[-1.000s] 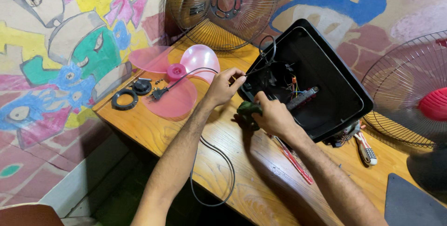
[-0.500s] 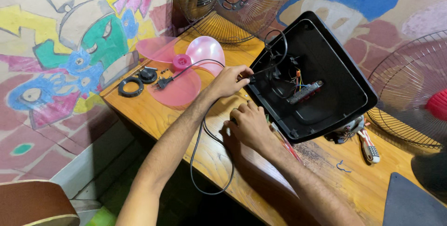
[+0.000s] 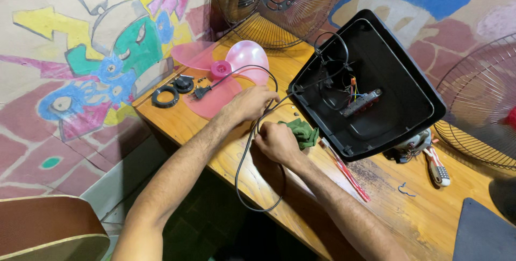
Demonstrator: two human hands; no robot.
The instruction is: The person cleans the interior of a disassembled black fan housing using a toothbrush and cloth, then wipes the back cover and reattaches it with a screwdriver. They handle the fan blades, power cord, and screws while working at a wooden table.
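Left hand (image 3: 252, 103) resting on the wooden surface (image 3: 226, 153), fingers curled over the thin black power cord (image 3: 244, 153). Right hand (image 3: 277, 141) closed, pinching the cord beside a crumpled green cloth (image 3: 301, 132), near the open black plastic fan base (image 3: 376, 89).

Warm, even light — sharp focus

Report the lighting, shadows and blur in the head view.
Head view: warm, even light; soft shadows under the right hand and left hand on the wooden table; black housing interior dim but readable; wide-angle bending at the edges; no notable blur.
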